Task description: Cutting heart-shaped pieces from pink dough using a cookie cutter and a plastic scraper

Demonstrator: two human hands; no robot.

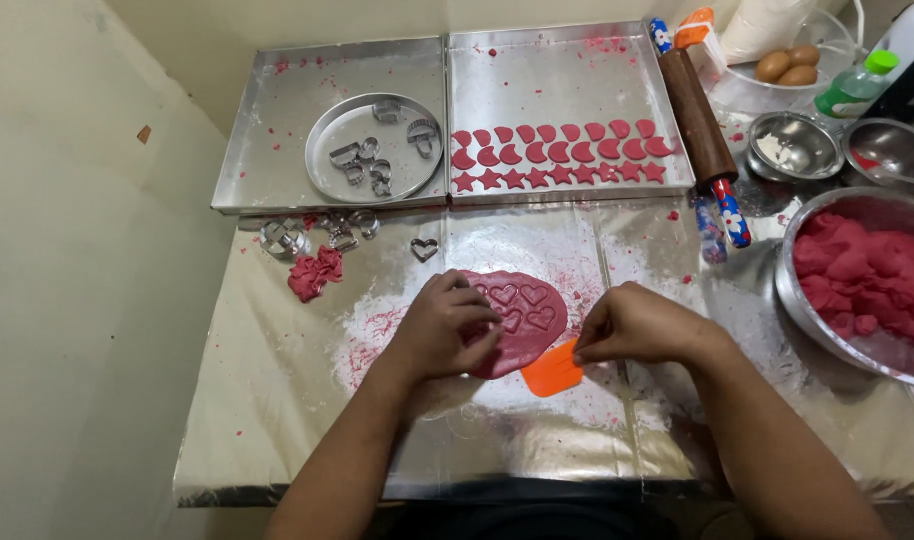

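A flat sheet of red dough (529, 312) lies on the foil-covered table (277, 400), with several heart outlines cut into it. My left hand (445, 325) rests on the sheet's left part, fingers curled on the dough. My right hand (637, 325) grips an orange plastic scraper (552, 372) whose blade sits at the sheet's lower right edge. A loose heart-shaped cutter (424, 249) lies just above the dough.
Two metal trays sit at the back: the right tray (567, 70) holds rows of red cut shapes, the left (277, 110) a round pan with cutters. A rolling pin (702, 120), a bowl of red dough (862, 280), dough scraps (315, 273), small bowls, eggs and a bottle stand right.
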